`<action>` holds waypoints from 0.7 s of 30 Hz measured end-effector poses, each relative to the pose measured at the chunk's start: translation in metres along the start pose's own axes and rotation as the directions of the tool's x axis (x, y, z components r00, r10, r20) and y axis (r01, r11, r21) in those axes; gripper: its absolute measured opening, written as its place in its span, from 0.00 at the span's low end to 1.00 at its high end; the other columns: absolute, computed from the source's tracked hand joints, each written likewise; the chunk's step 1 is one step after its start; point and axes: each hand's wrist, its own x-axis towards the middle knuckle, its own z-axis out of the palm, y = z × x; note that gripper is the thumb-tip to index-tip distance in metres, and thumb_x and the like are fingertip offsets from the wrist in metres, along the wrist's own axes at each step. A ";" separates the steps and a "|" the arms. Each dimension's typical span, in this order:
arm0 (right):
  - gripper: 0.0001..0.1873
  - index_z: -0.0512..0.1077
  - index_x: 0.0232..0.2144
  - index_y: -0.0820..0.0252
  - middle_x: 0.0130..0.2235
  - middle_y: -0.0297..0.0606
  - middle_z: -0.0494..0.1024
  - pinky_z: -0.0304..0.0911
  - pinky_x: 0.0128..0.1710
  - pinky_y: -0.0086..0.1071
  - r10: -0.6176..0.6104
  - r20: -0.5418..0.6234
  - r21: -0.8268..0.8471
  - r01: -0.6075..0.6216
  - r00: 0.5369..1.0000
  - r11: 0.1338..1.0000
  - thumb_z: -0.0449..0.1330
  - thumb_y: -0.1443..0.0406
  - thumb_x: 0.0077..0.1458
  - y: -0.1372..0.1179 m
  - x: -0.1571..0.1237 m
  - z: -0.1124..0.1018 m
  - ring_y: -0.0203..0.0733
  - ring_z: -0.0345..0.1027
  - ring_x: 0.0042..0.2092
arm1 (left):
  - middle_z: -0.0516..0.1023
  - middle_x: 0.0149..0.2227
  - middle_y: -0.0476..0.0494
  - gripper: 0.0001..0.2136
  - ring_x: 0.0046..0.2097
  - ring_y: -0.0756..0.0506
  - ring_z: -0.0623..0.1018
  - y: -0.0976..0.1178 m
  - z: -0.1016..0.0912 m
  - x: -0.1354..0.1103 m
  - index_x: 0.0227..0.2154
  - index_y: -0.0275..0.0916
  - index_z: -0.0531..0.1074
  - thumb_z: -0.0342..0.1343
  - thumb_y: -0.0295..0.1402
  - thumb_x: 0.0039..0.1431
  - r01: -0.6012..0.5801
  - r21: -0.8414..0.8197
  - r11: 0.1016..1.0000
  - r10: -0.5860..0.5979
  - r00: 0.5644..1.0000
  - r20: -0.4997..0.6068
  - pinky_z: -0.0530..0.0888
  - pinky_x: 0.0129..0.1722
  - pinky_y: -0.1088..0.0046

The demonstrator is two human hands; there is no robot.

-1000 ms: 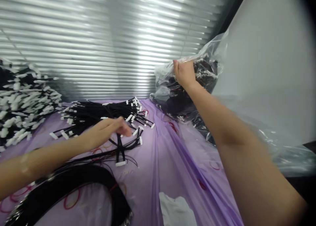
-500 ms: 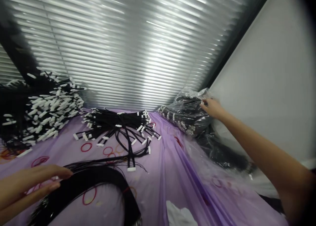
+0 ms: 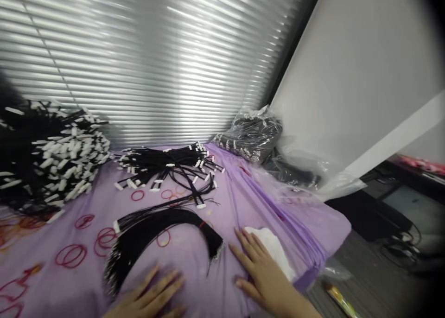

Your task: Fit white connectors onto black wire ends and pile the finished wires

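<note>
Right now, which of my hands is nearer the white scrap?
Right. Your right hand overlaps the white scrap in view; your left hand is farther left, near the curved black bundle.

Arched black wire bundle (image 3: 153, 226)

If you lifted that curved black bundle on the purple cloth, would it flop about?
The black bundle would probably sag, since its thin strands lie curved in an arc. Its left end may splay, as the silvery tips there fan out. The right end likely holds together better, with a red band near it.
</note>
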 end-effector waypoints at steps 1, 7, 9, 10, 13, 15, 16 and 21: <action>0.39 0.42 0.67 0.53 0.67 0.49 0.41 0.49 0.58 0.62 0.010 0.007 -0.014 -0.010 1.000 1.000 0.48 0.48 0.59 -0.005 -0.002 0.008 0.61 0.35 0.66 | 0.69 0.57 0.50 0.21 0.60 0.45 0.67 0.007 0.002 -0.009 0.57 0.52 0.65 0.49 0.29 0.61 0.041 -0.013 0.999 -0.041 0.999 0.014 0.42 0.65 0.57; 0.38 0.39 0.66 0.49 0.67 0.44 0.40 0.45 0.59 0.62 0.075 0.047 -0.002 -0.075 0.996 0.997 0.48 0.50 0.60 -0.023 -0.019 0.014 0.59 0.35 0.66 | 0.64 0.61 0.46 0.20 0.63 0.42 0.62 0.023 0.006 -0.042 0.57 0.50 0.64 0.52 0.36 0.62 0.142 -0.146 0.979 -0.134 0.989 0.066 0.47 0.64 0.53; 0.36 0.40 0.66 0.46 0.67 0.42 0.42 0.45 0.59 0.62 0.099 0.071 0.013 -0.100 0.993 0.995 0.48 0.51 0.60 -0.026 -0.028 0.008 0.58 0.37 0.66 | 0.66 0.60 0.48 0.20 0.63 0.44 0.62 0.018 0.002 -0.047 0.57 0.49 0.64 0.51 0.32 0.62 0.134 -0.208 0.969 -0.120 0.990 0.079 0.50 0.64 0.55; 0.36 0.42 0.66 0.45 0.67 0.41 0.43 0.47 0.58 0.62 0.101 0.078 0.022 -0.103 0.992 0.994 0.49 0.51 0.59 -0.025 -0.033 0.004 0.57 0.39 0.66 | 0.67 0.59 0.50 0.20 0.62 0.46 0.63 0.013 -0.002 -0.048 0.57 0.48 0.64 0.51 0.29 0.62 0.126 -0.245 0.961 -0.109 0.991 0.082 0.53 0.64 0.59; 0.33 0.51 0.64 0.46 0.66 0.39 0.49 0.53 0.59 0.55 0.149 -0.009 0.061 -0.148 0.989 0.987 0.52 0.52 0.58 -0.006 -0.042 -0.009 0.55 0.44 0.65 | 0.70 0.57 0.55 0.20 0.61 0.50 0.64 -0.005 -0.017 -0.053 0.53 0.50 0.68 0.51 0.25 0.59 0.107 -0.324 0.940 -0.087 0.993 0.077 0.62 0.60 0.71; 0.28 0.61 0.60 0.50 0.64 0.38 0.55 0.54 0.60 0.48 0.304 -0.181 0.081 -0.294 0.935 0.952 0.51 0.53 0.58 0.026 -0.044 -0.020 0.51 0.49 0.64 | 0.69 0.57 0.56 0.21 0.61 0.49 0.65 -0.018 -0.027 -0.054 0.50 0.50 0.70 0.52 0.25 0.55 0.104 -0.326 0.939 -0.083 0.994 0.077 0.64 0.59 0.71; 0.27 0.65 0.57 0.53 0.63 0.38 0.60 0.54 0.61 0.45 0.421 -0.271 0.091 -0.412 0.866 0.907 0.49 0.52 0.58 0.048 -0.043 -0.026 0.49 0.53 0.63 | 0.68 0.58 0.56 0.22 0.61 0.49 0.66 -0.024 -0.029 -0.055 0.50 0.49 0.70 0.53 0.26 0.52 0.099 -0.316 0.943 -0.074 0.993 0.089 0.65 0.59 0.71; 0.20 0.76 0.32 0.61 0.37 0.51 0.79 0.70 0.41 0.48 0.738 -0.365 0.087 -0.768 0.568 0.634 0.48 0.56 0.55 0.169 -0.035 -0.031 0.57 0.74 0.40 | 0.71 0.56 0.51 0.23 0.58 0.47 0.69 -0.033 -0.014 -0.059 0.52 0.46 0.68 0.52 0.24 0.52 0.062 -0.195 0.979 -0.069 0.997 -0.026 0.69 0.55 0.74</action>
